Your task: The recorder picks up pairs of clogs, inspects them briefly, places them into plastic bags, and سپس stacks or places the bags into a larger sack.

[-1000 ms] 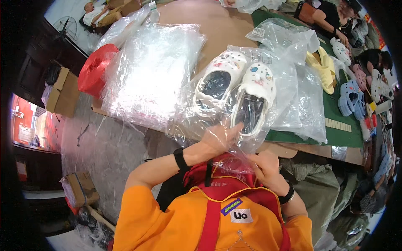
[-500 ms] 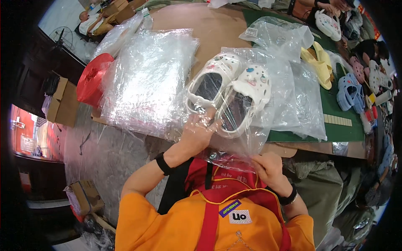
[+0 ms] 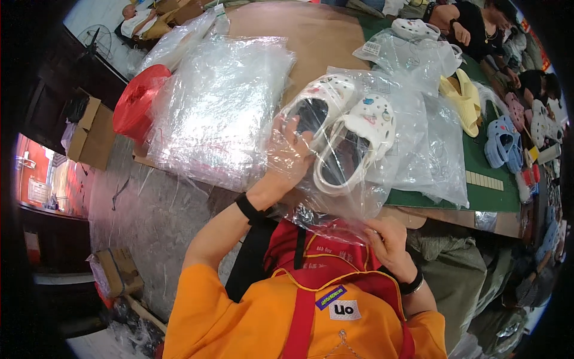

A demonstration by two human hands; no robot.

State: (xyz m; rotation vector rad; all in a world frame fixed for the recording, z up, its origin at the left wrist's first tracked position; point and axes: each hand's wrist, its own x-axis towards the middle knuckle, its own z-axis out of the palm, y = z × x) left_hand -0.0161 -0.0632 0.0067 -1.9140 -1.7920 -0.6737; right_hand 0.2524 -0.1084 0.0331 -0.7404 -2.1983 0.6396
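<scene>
A pair of white clogs with small charms lies in a clear plastic bag (image 3: 372, 202) at the table's front edge. My left hand (image 3: 287, 157) reaches in at the bag's open end, its fingers curled over the heel of the left white clog (image 3: 332, 91). Beside it, the right white clog (image 3: 387, 133) rests with its heel toward me. Between thumb and fingers, my right hand (image 3: 388, 240) pinches the near edge of the bag. Part of the left clog's heel is hidden behind my left hand.
Left of the clogs lies a stack of clear bags (image 3: 224, 110), beside a red roll (image 3: 139, 103). More filmy bags (image 3: 439, 149) lie on the green mat (image 3: 412, 199) to the right, near yellow slides (image 3: 463, 102) and blue clogs (image 3: 503, 142). A co-worker (image 3: 478, 30) sits at the far right.
My left hand has shifted up and left from between the heels onto the left clog. The co-worker's white clog has been lowered toward the bags at the far right.
</scene>
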